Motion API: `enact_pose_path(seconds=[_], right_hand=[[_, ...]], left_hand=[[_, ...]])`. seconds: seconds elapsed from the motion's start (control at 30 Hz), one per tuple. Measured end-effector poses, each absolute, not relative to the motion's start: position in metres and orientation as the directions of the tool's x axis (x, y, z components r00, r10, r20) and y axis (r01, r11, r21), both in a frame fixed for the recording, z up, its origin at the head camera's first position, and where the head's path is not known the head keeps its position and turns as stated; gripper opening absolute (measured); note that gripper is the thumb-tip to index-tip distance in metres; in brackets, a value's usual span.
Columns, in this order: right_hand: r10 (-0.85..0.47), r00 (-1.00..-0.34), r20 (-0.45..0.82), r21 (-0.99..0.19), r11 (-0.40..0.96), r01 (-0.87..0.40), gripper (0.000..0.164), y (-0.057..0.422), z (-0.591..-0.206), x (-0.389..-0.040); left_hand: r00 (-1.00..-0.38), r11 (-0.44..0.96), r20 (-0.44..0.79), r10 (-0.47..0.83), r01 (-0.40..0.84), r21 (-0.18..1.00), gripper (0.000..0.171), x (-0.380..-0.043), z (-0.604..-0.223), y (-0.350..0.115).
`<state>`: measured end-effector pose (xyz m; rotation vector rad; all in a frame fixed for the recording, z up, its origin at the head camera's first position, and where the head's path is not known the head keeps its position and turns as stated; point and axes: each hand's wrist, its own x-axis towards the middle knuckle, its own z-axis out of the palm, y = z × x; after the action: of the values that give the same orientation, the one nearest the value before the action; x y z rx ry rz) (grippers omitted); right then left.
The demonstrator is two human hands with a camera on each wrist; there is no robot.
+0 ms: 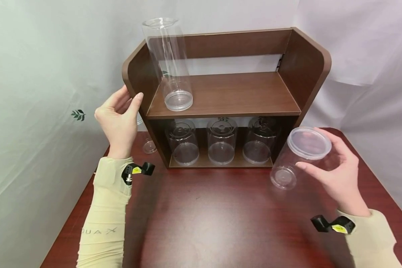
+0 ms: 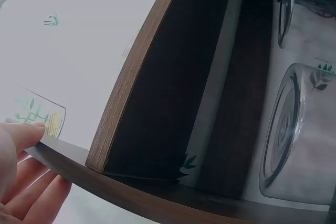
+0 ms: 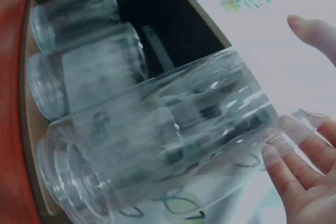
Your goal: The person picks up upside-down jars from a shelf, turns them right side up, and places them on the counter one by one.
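Observation:
My left hand (image 1: 118, 121) pinches the left side panel of a brown wooden shelf (image 1: 241, 93). In the left wrist view, the thumb (image 2: 31, 134) lies on one face of the panel's edge and the fingers (image 2: 44, 195) on the other. Off the shelf's right side, my right hand (image 1: 341, 169) holds a clear jar (image 1: 284, 163) near its top, with thumb and fingers around it below the translucent lid (image 1: 309, 142). The jar leans, its base towards the shelf. Fingertips (image 3: 271, 155) show at one end of the jar in the right wrist view.
A tall clear jar (image 1: 171, 63) stands at the left of the upper board. Three clear jars (image 1: 221, 143) stand in a row in the lower compartment. Another clear container (image 1: 149, 146) is on the table left of the shelf. The reddish table (image 1: 214, 216) extends in front; pale cloth hangs around.

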<state>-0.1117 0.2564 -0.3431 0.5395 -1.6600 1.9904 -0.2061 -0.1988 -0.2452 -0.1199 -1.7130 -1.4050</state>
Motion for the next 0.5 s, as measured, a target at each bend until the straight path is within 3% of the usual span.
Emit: enact_pose_path(seconds=[0.5], right_hand=[[0.301,-0.757,0.579,-0.758,-0.143,-0.637,0.079,0.301,-0.331,-0.123]], left_hand=[[-0.602,0.385,0.68,-0.419,0.56,0.734,0.028,-0.188,-0.232,-0.188]])
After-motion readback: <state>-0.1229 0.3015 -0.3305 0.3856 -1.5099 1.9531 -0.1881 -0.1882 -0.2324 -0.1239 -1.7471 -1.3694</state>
